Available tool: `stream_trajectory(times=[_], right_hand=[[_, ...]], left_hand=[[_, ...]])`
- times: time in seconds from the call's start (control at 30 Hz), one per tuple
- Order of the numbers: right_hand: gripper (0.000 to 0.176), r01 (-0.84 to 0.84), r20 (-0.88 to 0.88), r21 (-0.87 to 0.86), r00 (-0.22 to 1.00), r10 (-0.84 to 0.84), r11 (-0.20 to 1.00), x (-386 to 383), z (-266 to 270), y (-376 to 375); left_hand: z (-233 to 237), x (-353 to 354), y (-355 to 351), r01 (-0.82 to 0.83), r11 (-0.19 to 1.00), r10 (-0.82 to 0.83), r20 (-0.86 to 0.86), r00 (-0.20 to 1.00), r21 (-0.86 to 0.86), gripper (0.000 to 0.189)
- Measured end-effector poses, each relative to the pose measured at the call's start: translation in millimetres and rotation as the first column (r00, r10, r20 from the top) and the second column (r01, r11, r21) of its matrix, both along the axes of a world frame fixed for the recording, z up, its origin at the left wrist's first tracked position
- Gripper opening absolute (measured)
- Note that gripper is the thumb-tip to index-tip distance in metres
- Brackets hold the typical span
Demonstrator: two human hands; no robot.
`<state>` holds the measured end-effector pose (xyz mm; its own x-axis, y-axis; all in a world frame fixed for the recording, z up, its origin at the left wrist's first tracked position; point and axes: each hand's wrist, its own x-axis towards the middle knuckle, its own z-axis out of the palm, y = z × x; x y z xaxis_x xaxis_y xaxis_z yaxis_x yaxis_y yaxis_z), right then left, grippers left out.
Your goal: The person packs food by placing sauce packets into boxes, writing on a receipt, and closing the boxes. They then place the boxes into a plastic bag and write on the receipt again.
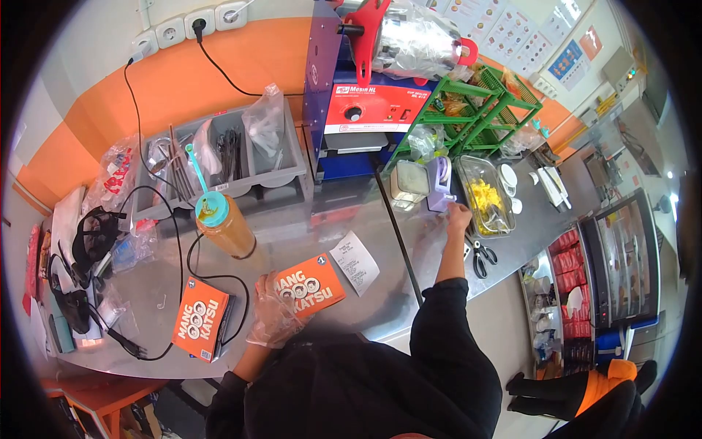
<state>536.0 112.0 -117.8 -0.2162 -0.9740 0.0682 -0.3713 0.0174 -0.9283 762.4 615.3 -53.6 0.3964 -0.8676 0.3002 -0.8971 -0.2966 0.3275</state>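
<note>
In the head view, the left hand, in a clear plastic glove, lies low in the centre of the frame with its fingers loosely spread and laid flat, gripping nothing. The fingertips rest on the left end of a flat orange cardboard box printed MANG KATSU, which lies on the grey steel counter and extends away from the fingers toward the right. Touching the upper right corner of that box is a white paper receipt. A second orange cardboard box with the same print lies well apart at lower left, on a black cable. Above the two boxes stands a clear plastic cup of orange drink with a teal lid and straw. The right hand is stretched to right of centre, its fingertips at the foot of a small purple tape dispenser; whether they pinch anything cannot be told, the hand being too small. Just right of it sit a clear tub of yellow food and black-handled scissors
</note>
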Motion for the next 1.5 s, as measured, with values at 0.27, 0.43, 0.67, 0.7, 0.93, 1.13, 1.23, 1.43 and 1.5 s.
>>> stream_trajectory(times=[0.27, 0.43, 0.67, 0.7, 0.93, 1.13, 1.23, 1.43, 1.5], right_hand=[[0.015, -0.323, -0.059, -0.079, 0.946, 0.319, 0.943, 29, 33, 117], [0.011, -0.86, 0.445, 0.245, 0.51, 0.736, 0.448, 53, 63, 290], [0.02, -0.816, 0.436, 0.384, 0.572, 0.694, 0.432, 81, 56, 384], [0.021, -0.782, 0.375, 0.412, 0.613, 0.695, 0.468, 83, 54, 387], [0.031, -0.669, 0.01, 0.494, 0.642, 0.766, 0.555, 96, 60, 391], [0.029, -0.745, 0.242, 0.585, 0.538, 0.807, 0.321, 84, 50, 375], [0.024, -0.825, 0.347, 0.51, 0.457, 0.819, 0.244, 77, 43, 375], [0.027, -0.878, -0.095, 0.119, 0.454, 0.886, 0.463, 66, -3, 387], [0.026, -0.89, -0.202, 0.027, 0.442, 0.874, 0.456, 68, -11, 385]], left_hand=[[-10, -5, 2, -0.03, 1.0, 0.03, -0.002, 1.0, -0.007, 0.059], [-20, -16, -10, -0.153, 0.985, 0.143, -0.119, 0.983, -0.079, 0.055], [-24, -15, -5, -0.134, 0.988, 0.125, -0.109, 0.986, -0.074, 0.052], [-27, -15, -5, -0.137, 0.988, 0.127, -0.115, 0.985, -0.078, 0.052], [-39, -14, -3, -0.16, 0.987, 0.155, -0.149, 0.977, -0.022, 0.045], [-18, -13, -2, -0.133, 0.971, 0.177, -0.223, 0.959, 0.197, 0.046], [-12, -14, -1, -0.147, 0.964, 0.189, -0.188, 0.964, 0.22, 0.044], [-33, -8, 1, -0.167, 0.985, 0.17, -0.299, 0.939, 0.037, 0.035], [-33, -7, 2, -0.16, 0.987, 0.145, -0.304, 0.942, -0.024, 0.034]])
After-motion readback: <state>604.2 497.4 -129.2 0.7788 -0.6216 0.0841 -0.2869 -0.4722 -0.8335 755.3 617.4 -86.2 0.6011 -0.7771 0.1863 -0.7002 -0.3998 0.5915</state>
